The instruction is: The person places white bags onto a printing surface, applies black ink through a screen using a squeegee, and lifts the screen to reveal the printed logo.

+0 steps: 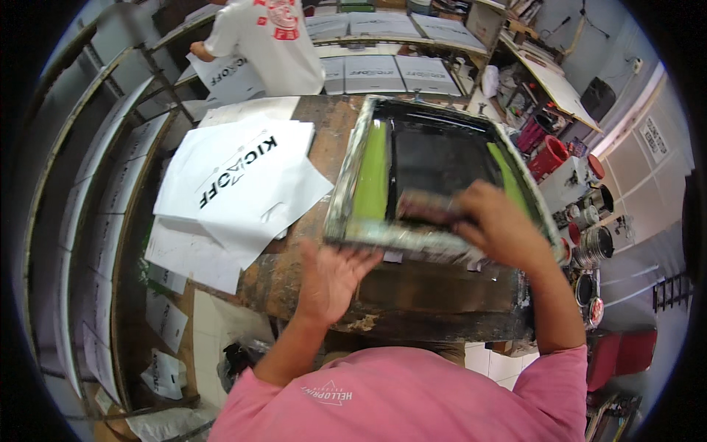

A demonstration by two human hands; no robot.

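A screen-printing frame (pixel 343 177) lies tilted on the worktable, its mesh covered with black ink (pixel 442 158) between green side strips (pixel 370 177). My right hand (pixel 497 225) is closed around the handle of a squeegee (pixel 427 208), which is over the near part of the mesh and a little blurred. My left hand (pixel 329 283) is at the frame's near left corner, palm turned up and fingers stretched out. Its fingertips meet the frame's near edge; whether they bear any of its weight I cannot tell. Left of the frame lies an uneven pile of printed white sheets (pixel 243 177).
The worktable (pixel 283 269) has a worn wooden top. Racks with printed sheets (pixel 103 243) stand along the left, and more sheets (pixel 383 75) lie on shelves at the back. Another person (pixel 276 48) in white handles a sheet there. Cans and tubs (pixel 591 245) crowd the right side.
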